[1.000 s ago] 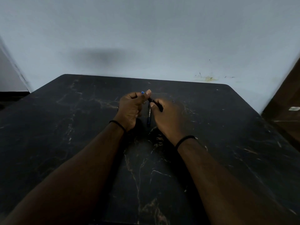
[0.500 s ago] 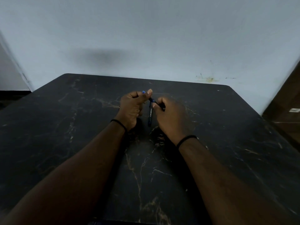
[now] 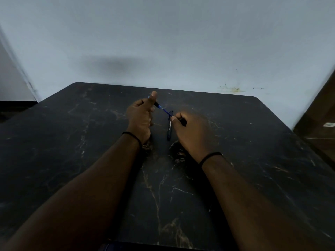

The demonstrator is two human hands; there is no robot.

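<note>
blue refill [image 3: 165, 111] | left hand [image 3: 140, 116], right hand [image 3: 190, 129] grip ends | barrel [image 3: 169, 130] on table [image 3: 253, 142]

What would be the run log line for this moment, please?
left hand: grips pen part | right hand: pinches black piece | blue refill: spans between hands | pen barrel: lies on table

left grip [image 3: 140, 117]: fingers curled, thumb raised | right grip [image 3: 190, 132]: thumb and forefinger pinched
</note>
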